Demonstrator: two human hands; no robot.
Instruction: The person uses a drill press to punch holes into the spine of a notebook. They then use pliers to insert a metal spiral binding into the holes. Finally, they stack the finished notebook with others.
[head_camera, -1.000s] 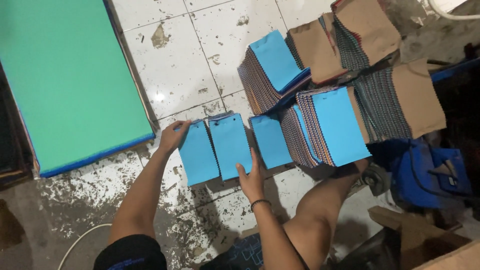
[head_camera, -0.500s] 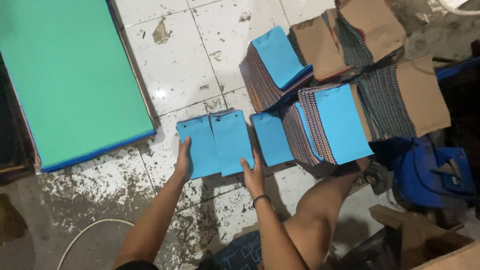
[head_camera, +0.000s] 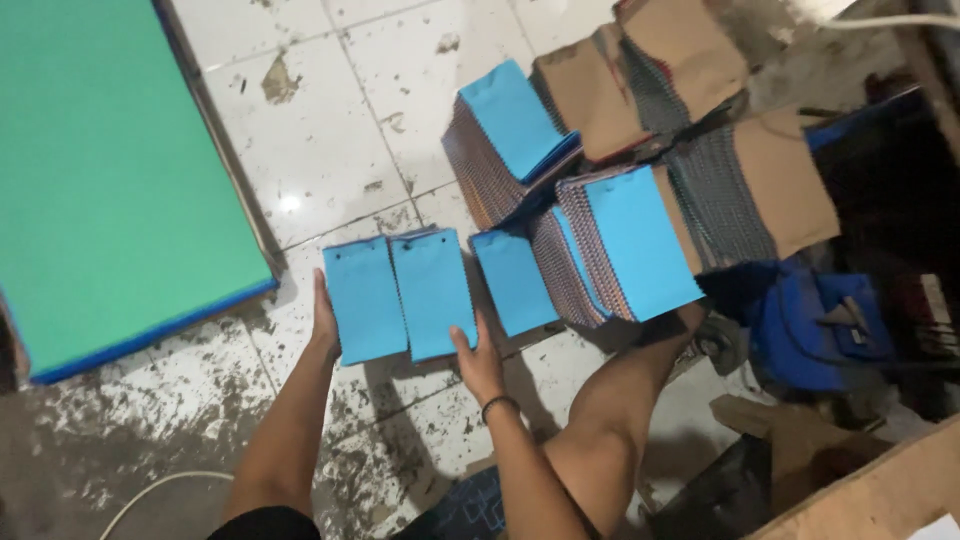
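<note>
Two blue paper bags flat on tiled floor, centre frame, side by side, edges touching, slightly tilted. Left blue bag (head_camera: 364, 299): my left hand (head_camera: 323, 322) against its left edge. Right blue bag (head_camera: 433, 292): my right hand (head_camera: 480, 360) at its lower right corner.

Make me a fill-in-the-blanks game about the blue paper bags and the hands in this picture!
1. The left hand touches the left edge of a ____ paper bag.
2. The right hand wears a dark band on its ____.
3. The big board lying on the floor at the left is ____ on top.
4. The floor is made of white ____.

Missing words: blue; wrist; green; tiles
</note>
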